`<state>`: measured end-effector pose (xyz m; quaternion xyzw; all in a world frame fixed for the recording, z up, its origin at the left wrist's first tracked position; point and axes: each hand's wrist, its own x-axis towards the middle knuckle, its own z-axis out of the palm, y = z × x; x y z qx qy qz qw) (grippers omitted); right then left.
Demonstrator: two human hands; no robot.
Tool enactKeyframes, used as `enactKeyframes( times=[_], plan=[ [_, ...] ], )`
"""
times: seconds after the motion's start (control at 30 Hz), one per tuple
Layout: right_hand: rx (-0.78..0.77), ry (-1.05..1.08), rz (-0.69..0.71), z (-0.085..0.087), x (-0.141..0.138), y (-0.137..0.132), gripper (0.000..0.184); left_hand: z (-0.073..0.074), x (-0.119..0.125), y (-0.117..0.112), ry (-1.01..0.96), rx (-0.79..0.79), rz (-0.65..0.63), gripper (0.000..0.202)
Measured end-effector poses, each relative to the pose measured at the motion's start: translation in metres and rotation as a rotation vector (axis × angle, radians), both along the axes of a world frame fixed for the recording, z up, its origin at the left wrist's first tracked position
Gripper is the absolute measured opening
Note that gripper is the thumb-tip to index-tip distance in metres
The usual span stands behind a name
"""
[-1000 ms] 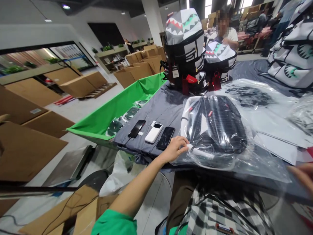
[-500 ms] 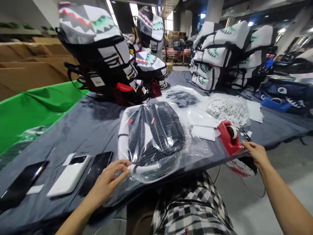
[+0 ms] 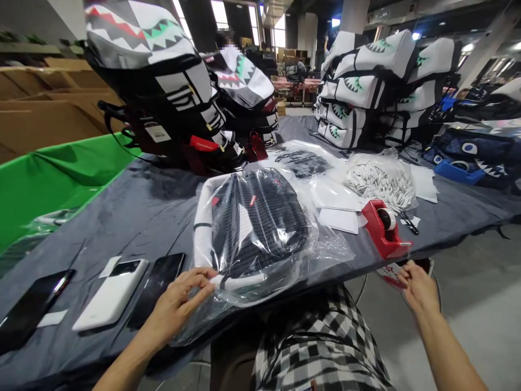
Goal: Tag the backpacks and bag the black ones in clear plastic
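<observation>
A backpack point(image 3: 260, 217) with a ribbed black panel and white edging lies flat in a clear plastic bag point(image 3: 317, 247) near the table's front edge. My left hand point(image 3: 185, 293) pinches the bag at its near left corner. A red tape dispenser point(image 3: 385, 231) with a white-cored roll stands to the right. Just below and in front of its cutting edge is my right hand point(image 3: 419, 288), thumb and fingertips pressed together. What sits between those fingertips is too small to make out. A white and red patterned item point(image 3: 389, 273) shows partly behind this hand.
Three phones, including a white one point(image 3: 112, 296), lie at the left. Backpacks are stacked at the back left point(image 3: 163, 98) and back right point(image 3: 354, 87). Beyond the bagged backpack are white cards point(image 3: 338, 220) and a bag of small white pieces point(image 3: 378, 179). A pen point(image 3: 409, 224) lies beside the dispenser.
My right hand has moved down and slightly left, away from the dispenser's front edge. My left hand stays on the bag. A backpack on the back left stack has shifted and tilted; a person shows behind it.
</observation>
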<state>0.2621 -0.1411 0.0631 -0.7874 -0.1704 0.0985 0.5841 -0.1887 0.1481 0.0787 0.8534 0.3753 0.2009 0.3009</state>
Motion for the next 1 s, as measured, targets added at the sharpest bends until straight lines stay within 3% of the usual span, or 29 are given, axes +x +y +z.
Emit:
enactKeyframes(
  times=[0.1, 0.2, 0.33, 0.47, 0.6, 0.7, 0.83, 1.0],
  plan=[
    [0.04, 0.232, 0.28, -0.004, -0.059, 0.034, 0.072, 0.004, 0.002, -0.006, -0.05, -0.014, 0.004, 0.042],
    [0.038, 0.366, 0.783, 0.022, -0.112, 0.07, 0.056, 0.013, 0.008, -0.016, -0.093, -0.039, -0.002, 0.028],
    [-0.001, -0.102, 1.378, 0.07, -0.156, 0.146, 0.045, 0.019, 0.013, -0.016, -0.039, -0.062, 0.026, 0.019],
    [-0.205, -0.583, 1.714, 0.088, -0.201, 0.237, 0.036, 0.021, 0.014, -0.015, 0.01, -0.081, 0.057, 0.019],
    [-0.556, -0.861, 1.82, 0.084, -0.22, 0.292, 0.028, 0.018, 0.016, -0.015, 0.03, -0.066, 0.046, 0.018],
    [-0.639, -0.876, 1.774, 0.086, -0.211, 0.304, 0.029, 0.016, 0.016, -0.014, 0.036, -0.066, 0.045, 0.018],
    [-0.614, -0.997, 1.526, 0.093, -0.206, 0.29, 0.022, 0.016, 0.015, -0.014, 0.015, -0.071, 0.045, 0.019],
    [-0.687, -0.989, 1.567, 0.073, -0.238, 0.262, 0.02, 0.012, 0.013, -0.014, 0.02, -0.078, 0.044, 0.018]
  ],
)
